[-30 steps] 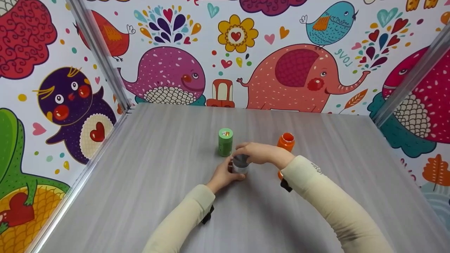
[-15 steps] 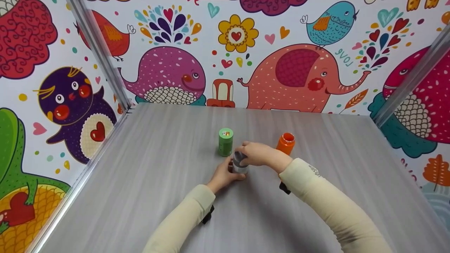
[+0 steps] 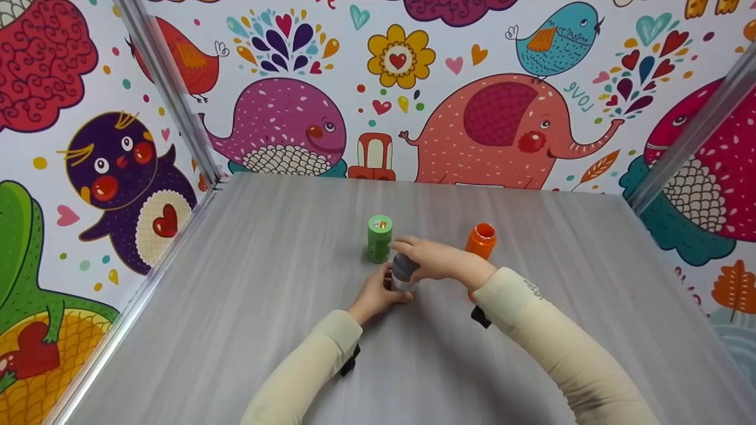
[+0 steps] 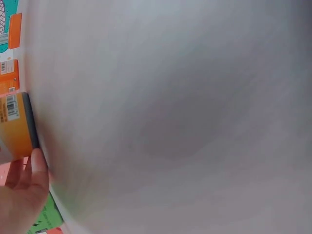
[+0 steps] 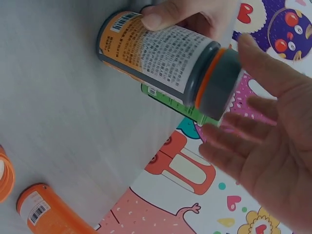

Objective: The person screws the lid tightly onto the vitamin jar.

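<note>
A grey-capped pill bottle [image 5: 165,61] with a white and orange label stands upright on the table. My left hand [image 3: 376,295] grips its lower part, thumb on the near side. In the left wrist view the left fingers and thumb [image 4: 36,170] are at the bottle's base. My right hand [image 3: 440,260] is at the grey cap [image 5: 220,83]; its fingers are spread around the cap, and in the right wrist view they look loose, not pinching it. Just behind stands a green canister [image 3: 379,239]. An open orange bottle [image 3: 481,241] stands beyond my right wrist.
An orange ring-shaped piece, probably a cap [image 5: 5,175], lies near the orange bottle, mostly hidden by my right wrist in the head view. The grey table [image 3: 283,248] is bounded by printed panels [image 3: 378,106] at the back and sides, with metal posts in the corners.
My right hand turned with its fingers on the cap, then loosened and spread around it. The left hand keeps its hold on the bottle, which stays in place.
</note>
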Tool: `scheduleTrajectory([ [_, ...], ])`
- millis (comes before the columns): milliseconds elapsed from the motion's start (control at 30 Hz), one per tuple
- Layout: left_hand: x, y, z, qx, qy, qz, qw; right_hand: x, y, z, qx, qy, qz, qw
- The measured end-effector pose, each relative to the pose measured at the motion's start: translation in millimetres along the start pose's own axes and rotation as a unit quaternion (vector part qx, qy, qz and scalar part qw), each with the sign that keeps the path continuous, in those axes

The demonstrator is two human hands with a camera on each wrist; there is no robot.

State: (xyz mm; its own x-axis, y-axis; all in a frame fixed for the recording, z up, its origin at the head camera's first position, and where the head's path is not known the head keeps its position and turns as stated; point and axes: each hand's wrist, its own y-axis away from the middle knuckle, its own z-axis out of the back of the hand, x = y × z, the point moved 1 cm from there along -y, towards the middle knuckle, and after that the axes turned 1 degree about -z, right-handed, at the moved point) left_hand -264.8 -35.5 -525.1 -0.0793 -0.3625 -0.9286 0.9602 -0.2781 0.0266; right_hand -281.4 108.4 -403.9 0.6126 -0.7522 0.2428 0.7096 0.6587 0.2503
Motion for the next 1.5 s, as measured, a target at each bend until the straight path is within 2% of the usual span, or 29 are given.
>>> scheduleTrajectory([
  [133, 0.3, 0.0, 0.1, 0.002, 0.01, -0.007, 0.9999, -2.0, 3.1, 4.5, 0.026, -0.019, 0.027, 0.999],
  [333, 0.7, 0.2, -0.3, 0.005, 0.018, -0.003, 0.9998, -2.6, 4.2, 6.6, 0.039, -0.021, 0.039, 0.998],
  [600, -1.5, 1.4, -0.1, -0.001, 0.004, -0.007, 1.0, -1.1, 3.4, 5.2, 0.02, 0.01, 0.044, 0.999],
  [767, -2.3, 1.8, -0.8, -0.004, -0.003, -0.012, 0.9999, 2.4, 3.1, 5.5, 0.016, 0.027, 0.016, 0.999],
  [900, -1.9, 1.6, -1.0, -0.004, -0.002, -0.004, 1.0, 5.3, 2.9, 4.3, 0.01, 0.034, -0.009, 0.999],
  [1200, -0.6, 0.9, -0.9, -0.004, -0.001, 0.001, 1.0, 3.8, 0.9, -0.4, -0.035, 0.068, -0.009, 0.997],
  [1333, 0.2, 1.4, 0.0, -0.002, 0.003, -0.01, 0.9999, 1.7, 0.7, -1.1, -0.045, 0.064, -0.009, 0.997],
  [1500, -0.8, 3.3, 1.6, -0.002, -0.007, -0.026, 0.9996, -0.6, 3.0, 0.2, -0.023, 0.025, 0.021, 0.999],
])
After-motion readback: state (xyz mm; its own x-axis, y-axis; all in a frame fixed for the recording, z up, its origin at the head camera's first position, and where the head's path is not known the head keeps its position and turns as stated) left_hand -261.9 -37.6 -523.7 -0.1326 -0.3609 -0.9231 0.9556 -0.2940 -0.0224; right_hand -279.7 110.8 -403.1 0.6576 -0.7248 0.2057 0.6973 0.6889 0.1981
